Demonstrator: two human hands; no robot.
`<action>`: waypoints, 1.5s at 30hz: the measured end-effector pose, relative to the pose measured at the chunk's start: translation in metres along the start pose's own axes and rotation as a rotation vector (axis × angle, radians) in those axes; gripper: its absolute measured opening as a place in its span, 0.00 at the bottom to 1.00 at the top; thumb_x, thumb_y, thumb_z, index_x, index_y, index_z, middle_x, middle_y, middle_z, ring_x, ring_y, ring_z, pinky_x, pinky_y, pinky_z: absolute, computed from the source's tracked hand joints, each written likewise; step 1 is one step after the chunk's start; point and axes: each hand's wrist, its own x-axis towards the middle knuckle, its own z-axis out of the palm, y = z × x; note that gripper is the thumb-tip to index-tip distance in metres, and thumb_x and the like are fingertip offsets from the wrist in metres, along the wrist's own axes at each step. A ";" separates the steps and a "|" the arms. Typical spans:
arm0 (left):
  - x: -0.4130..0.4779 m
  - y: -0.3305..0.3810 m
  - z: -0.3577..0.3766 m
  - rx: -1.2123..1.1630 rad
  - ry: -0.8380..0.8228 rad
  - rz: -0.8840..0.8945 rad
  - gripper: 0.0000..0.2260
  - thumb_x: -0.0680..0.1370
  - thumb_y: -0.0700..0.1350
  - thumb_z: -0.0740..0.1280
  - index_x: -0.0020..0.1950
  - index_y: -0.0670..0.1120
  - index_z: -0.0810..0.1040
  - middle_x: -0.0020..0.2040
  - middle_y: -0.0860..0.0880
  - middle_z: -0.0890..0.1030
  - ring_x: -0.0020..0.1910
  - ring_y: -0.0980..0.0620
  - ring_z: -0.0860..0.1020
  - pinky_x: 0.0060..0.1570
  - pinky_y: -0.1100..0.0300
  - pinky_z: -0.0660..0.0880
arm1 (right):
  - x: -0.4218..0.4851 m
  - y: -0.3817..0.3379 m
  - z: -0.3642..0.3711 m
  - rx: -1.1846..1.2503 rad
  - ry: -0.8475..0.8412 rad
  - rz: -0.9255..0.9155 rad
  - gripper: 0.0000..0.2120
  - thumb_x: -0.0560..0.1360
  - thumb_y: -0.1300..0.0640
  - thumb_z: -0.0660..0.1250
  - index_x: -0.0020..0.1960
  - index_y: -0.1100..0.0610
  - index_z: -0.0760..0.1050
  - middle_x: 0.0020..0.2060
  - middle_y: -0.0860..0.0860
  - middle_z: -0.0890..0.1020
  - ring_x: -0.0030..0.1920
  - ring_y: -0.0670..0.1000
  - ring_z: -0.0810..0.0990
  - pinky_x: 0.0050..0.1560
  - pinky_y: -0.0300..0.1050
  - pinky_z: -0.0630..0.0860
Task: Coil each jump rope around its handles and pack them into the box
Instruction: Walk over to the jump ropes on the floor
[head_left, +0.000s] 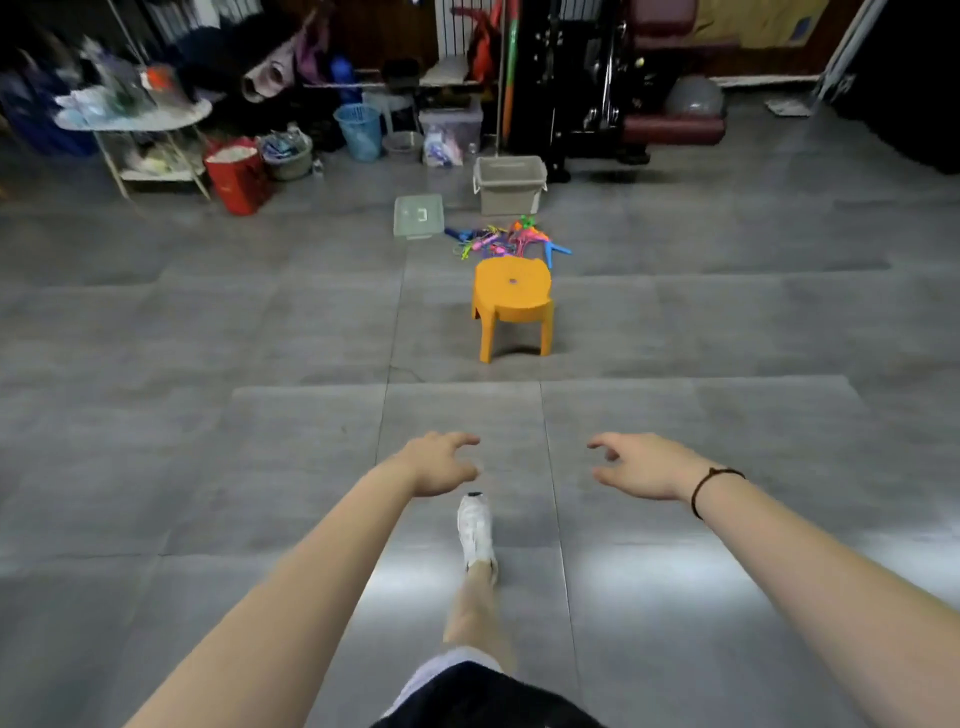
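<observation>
A tangled heap of colourful jump ropes lies on the grey floor far ahead of me. Just behind the heap stands an open grey plastic box; its clear lid lies flat on the floor to the left. My left hand and my right hand are stretched out in front of me, well short of the ropes, fingers loosely curled and holding nothing. My foot in a white shoe is stepping forward between them.
An orange plastic stool stands on the floor just in front of the rope heap. At the back left are a white shelf table, a red bag and a blue basket. Black gym equipment stands at the back right.
</observation>
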 end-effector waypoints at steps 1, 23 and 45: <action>0.036 -0.004 -0.021 0.007 -0.007 -0.008 0.25 0.78 0.56 0.61 0.75 0.57 0.60 0.74 0.42 0.64 0.71 0.42 0.64 0.69 0.52 0.62 | 0.036 0.002 -0.017 0.004 -0.009 0.005 0.24 0.77 0.43 0.59 0.72 0.46 0.62 0.66 0.50 0.73 0.66 0.53 0.72 0.62 0.46 0.69; 0.593 0.023 -0.452 -0.011 -0.064 -0.046 0.21 0.81 0.54 0.59 0.73 0.53 0.64 0.73 0.45 0.68 0.71 0.46 0.66 0.67 0.57 0.63 | 0.596 0.124 -0.414 0.114 -0.078 0.140 0.21 0.81 0.47 0.56 0.72 0.52 0.64 0.70 0.51 0.70 0.70 0.51 0.67 0.67 0.40 0.62; 1.047 -0.082 -0.785 -0.238 -0.139 -0.140 0.18 0.79 0.47 0.62 0.69 0.49 0.71 0.69 0.48 0.73 0.66 0.49 0.72 0.62 0.64 0.67 | 1.018 0.064 -0.708 0.180 -0.144 0.233 0.17 0.80 0.50 0.58 0.67 0.53 0.70 0.63 0.52 0.77 0.63 0.52 0.75 0.60 0.40 0.67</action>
